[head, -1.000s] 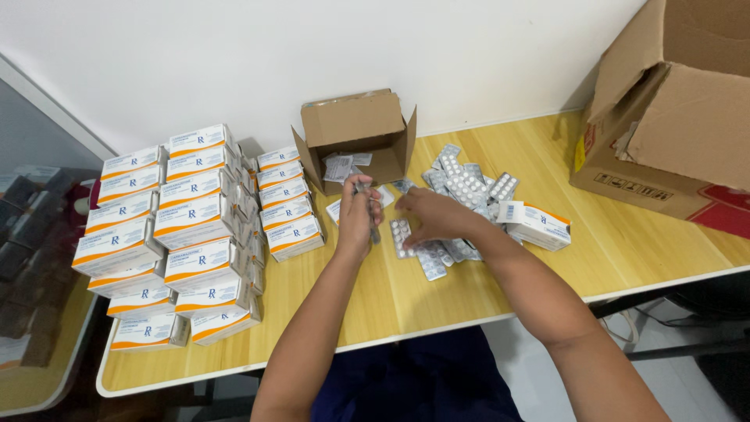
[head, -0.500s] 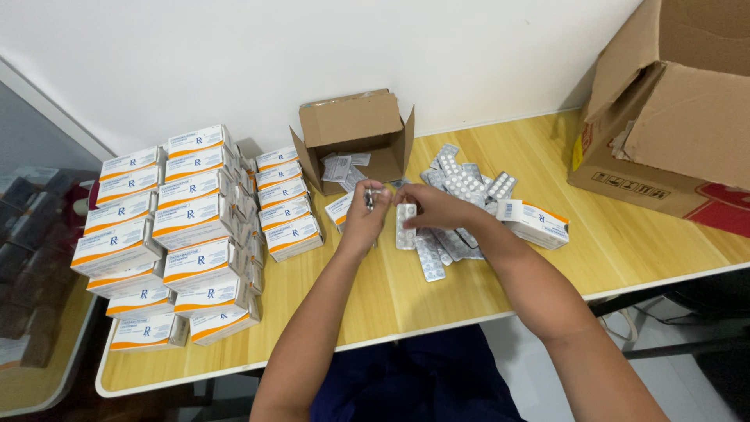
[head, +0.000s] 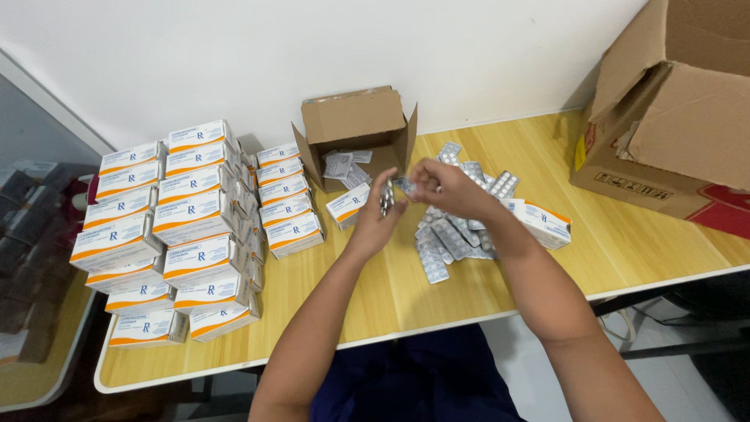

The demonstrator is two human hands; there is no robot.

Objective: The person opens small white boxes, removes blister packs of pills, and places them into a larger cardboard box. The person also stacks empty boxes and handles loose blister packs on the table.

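Observation:
My left hand (head: 377,223) grips a thin stack of silver blister strips (head: 386,197), held upright on edge above the wooden table (head: 391,289). My right hand (head: 441,185) is just to its right, pinching one blister strip (head: 405,185) at the stack's top. Under my right forearm lies a loose pile of blister strips (head: 449,234). A white and orange medicine box (head: 543,222) lies at the pile's right edge, and another medicine box (head: 346,205) lies near my left hand.
A small open cardboard box (head: 355,129) holding folded leaflets stands behind the hands. Stacks of white and orange medicine boxes (head: 180,227) fill the table's left side. A large open cardboard carton (head: 672,117) stands at the right, against the white wall.
Both hands have lifted slightly from the pile. My right hand has brought a strip up to the stack held in my left hand.

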